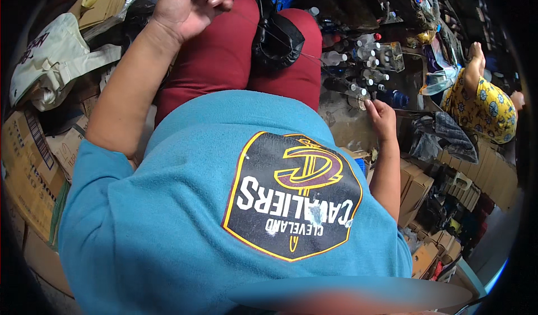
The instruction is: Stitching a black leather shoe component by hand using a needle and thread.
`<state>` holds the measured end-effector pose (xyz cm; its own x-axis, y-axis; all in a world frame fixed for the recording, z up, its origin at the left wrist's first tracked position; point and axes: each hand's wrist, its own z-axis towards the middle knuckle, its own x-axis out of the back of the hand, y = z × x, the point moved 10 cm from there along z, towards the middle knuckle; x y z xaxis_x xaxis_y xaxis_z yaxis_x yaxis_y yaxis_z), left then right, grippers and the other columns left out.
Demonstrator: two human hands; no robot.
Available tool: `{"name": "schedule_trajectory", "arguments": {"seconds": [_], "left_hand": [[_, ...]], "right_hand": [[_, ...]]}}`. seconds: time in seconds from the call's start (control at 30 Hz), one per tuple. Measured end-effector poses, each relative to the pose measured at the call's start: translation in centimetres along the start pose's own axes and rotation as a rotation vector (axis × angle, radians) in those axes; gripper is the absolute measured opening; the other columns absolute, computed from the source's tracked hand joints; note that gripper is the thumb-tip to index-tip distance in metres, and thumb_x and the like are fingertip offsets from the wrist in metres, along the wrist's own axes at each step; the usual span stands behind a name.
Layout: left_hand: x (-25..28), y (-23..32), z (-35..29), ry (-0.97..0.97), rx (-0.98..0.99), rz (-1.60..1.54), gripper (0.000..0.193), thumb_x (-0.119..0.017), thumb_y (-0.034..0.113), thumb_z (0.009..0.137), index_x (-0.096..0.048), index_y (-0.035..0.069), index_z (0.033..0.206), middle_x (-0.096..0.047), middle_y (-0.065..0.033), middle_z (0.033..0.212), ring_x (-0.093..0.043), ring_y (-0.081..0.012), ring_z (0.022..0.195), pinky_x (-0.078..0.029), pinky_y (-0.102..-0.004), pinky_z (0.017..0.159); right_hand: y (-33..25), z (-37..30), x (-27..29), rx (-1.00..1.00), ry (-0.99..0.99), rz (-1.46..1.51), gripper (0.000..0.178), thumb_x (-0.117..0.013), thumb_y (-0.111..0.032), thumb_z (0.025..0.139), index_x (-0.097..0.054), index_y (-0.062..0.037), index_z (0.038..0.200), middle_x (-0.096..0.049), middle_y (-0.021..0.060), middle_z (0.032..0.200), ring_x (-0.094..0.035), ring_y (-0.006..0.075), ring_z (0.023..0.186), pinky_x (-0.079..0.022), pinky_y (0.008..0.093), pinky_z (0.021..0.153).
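A black shiny piece that looks like a shoe (280,43) sits between my knees, which are in dark red trousers (210,57). A thin dark thread (314,57) runs across it, toward my left hand on one side and my right hand on the other. Raised at the upper left, my left hand (193,10) has its fingers curled closed on the thread. Out to the right, my right hand (382,116) pinches thumb and finger together at the thread's other end. Whether a needle is there is too small to tell.
Several small bottles (367,57) stand on the floor right of my knees. Cardboard boxes (28,164) and a white bag (53,57) lie at the left. Another person's leg in yellow patterned clothing (487,108) shows far right, near a dark plastic bag (443,138) and stacked cardboard (476,175).
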<state>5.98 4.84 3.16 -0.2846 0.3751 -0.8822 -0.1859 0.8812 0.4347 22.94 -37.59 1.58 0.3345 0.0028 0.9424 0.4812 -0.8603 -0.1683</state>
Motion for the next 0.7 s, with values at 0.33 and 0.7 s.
{"name": "schedule_trajectory", "arguments": {"seconds": [0.33,0.7], "left_hand": [[8.8,4.7,-0.7,0.331,-0.012,0.168,0.046,-0.041,0.033,0.096,-0.033,0.016,0.054,-0.026,0.0012,0.046,-0.029,-0.0139,0.043,-0.034,-0.0319,0.055],[-1.0,0.7,-6.3,-0.364,-0.726,1.875,0.022,-0.067,0.015,0.077,-0.065,0.004,0.096,-0.062,-0.0111,0.093,-0.06,-0.0257,0.087,-0.047,-0.0337,0.081]], "right_hand": [[2.8,-2.7,1.2,0.074,0.171,0.054,0.035,-0.059,-0.029,0.088,-0.053,-0.0041,0.064,-0.054,0.0081,0.06,-0.049,0.0238,0.058,-0.037,0.0309,0.057],[-16.4,2.9,6.5,0.46,0.048,0.836,0.046,-0.065,-0.015,0.085,-0.052,-0.0115,0.128,-0.06,0.0034,0.1,-0.057,0.0106,0.092,-0.045,0.0233,0.081]]}}
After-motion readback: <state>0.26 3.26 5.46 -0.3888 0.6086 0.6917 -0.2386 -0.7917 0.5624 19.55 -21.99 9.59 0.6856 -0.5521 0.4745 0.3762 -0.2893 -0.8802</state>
